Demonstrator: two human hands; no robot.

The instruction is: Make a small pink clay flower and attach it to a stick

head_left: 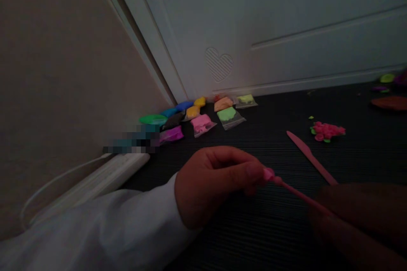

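Note:
Between the thumb and fingers of my left hand [219, 178] is a small lump of pink modelling clay [269, 174]. My right hand [362, 216], dark and blurred at the lower right, grips a thin pink modelling tool [302, 197]. The tool's rounded tip touches the clay lump or lies right against it. Beyond my right hand a pink plastic knife [310, 156] lies on the dark surface. A cluster of pink clay roses with green leaves [327, 131] sits to the right of the knife.
Several clay packets, among them a pink packet [202, 124] and a light green packet [229, 116], lie along the back left. A white power strip [127, 165] with a cable is at the left. A brown flat piece [389, 103] lies far right. A white panel [270, 21] rises behind.

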